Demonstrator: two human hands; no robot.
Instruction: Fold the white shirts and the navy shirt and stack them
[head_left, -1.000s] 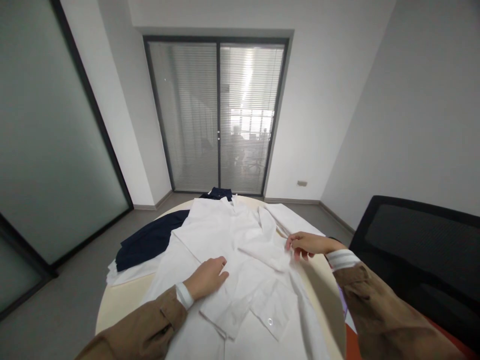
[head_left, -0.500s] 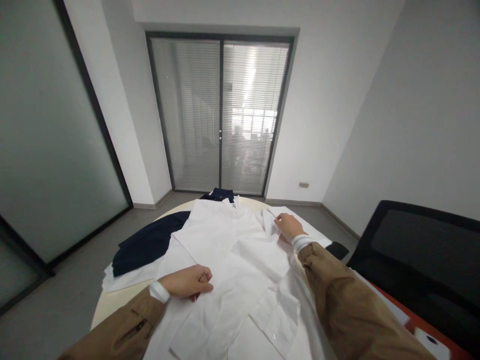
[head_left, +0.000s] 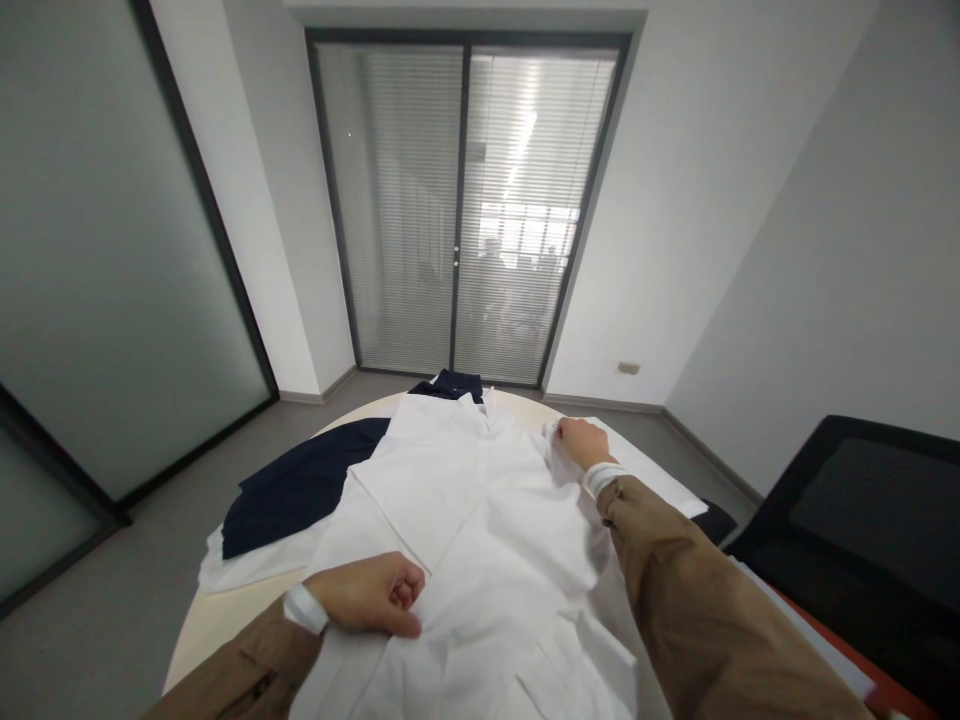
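With both arms extended across the desk, the person works on a white shirt (head_left: 480,530), which lies spread face-up on the round desk (head_left: 225,630), its collar (head_left: 474,408) toward the glass door and a chest pocket (head_left: 566,680) nearest the person. The left hand (head_left: 367,595) rests on the shirt's near-left edge, with its fingers (head_left: 401,590) curled and pressed together in a loose fist; whether they pinch cloth cannot be determined. The right hand (head_left: 583,445) reaches to the far-right side of the shirt, with its fingers (head_left: 562,432) bent down into a raised fold; their tips are hidden, so a pinch cannot be confirmed. This placement puts one hand on each side of the shirt, which appears to steady the cloth across its width. A navy garment (head_left: 304,485) lies folded on a white cloth (head_left: 247,572) beside the shirt's left side and passes beneath it, with a navy edge (head_left: 450,386) showing beyond the collar. Because the shirt overlaps this stack, the layers appear to be kept together on the desk. A black chair (head_left: 862,490) stands at the right, clear of the hands.
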